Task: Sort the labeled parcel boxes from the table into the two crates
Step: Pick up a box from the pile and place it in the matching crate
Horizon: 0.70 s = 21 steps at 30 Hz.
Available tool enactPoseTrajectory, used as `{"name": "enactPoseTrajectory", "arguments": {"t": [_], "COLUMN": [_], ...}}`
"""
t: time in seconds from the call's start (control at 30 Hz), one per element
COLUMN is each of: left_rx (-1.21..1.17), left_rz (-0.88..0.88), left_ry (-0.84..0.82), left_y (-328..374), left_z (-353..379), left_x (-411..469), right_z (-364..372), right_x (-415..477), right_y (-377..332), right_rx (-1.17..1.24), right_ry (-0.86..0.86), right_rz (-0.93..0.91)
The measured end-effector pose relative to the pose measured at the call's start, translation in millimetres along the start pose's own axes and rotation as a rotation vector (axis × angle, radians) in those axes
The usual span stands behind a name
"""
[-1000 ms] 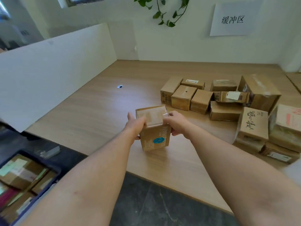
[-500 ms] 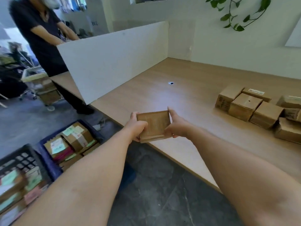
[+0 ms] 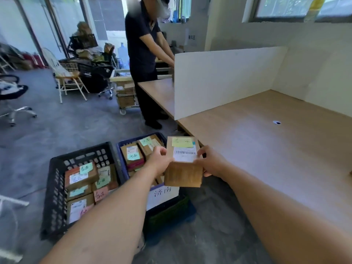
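Both hands, left hand (image 3: 159, 161) and right hand (image 3: 210, 161), grip a parcel box (image 3: 182, 161) between curled fingers, holding it above the blue crate (image 3: 122, 149), beside the black crate (image 3: 55, 180) and table (image 3: 266, 149).

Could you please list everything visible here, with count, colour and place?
held parcel box: one, brown, yellow note and white barcode label, in both hands
black crate: one, black, floor left, several labelled parcels inside
blue crate: one, blue, floor beside the table, more parcels inside
paper sign: one, white, blue crate's front
table: one, light wood, right
divider panel: one, white, upright on the table
other person: one, dark clothes, table's far end
chair: one, pale wood, back left
left hand: one, grips the box's left side
right hand: one, grips the box's right side
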<state>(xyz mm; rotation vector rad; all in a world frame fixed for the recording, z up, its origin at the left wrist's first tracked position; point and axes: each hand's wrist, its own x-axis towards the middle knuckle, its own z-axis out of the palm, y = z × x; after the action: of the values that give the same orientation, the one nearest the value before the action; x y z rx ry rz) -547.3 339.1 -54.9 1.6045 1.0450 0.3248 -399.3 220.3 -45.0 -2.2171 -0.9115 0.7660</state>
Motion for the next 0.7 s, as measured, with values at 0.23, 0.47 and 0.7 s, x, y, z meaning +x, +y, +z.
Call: {"name": "enactPoseTrajectory", "arguments": {"t": [0.23, 0.47, 0.7], "left_rx": [0.077, 0.152, 0.185], "left_rz": [0.022, -0.005, -0.065], "left_ry": [0.036, 0.153, 0.247], "left_y": [-40.4, -81.1, -114.1], "left_z": [-87.2, -134.6, -182.6], "left_x": [-5.1, 6.6, 52.5], "right_z": [76.6, 132.0, 186.9], "right_x": [25.7, 60.0, 120.1], "right_y": [-66.7, -96.8, -131.5], "right_rx": [-0.153, -0.224, -0.239], "right_ry": [-0.129, -0.218, -0.298], "right_rz": [-0.213, -0.331, -0.365]}}
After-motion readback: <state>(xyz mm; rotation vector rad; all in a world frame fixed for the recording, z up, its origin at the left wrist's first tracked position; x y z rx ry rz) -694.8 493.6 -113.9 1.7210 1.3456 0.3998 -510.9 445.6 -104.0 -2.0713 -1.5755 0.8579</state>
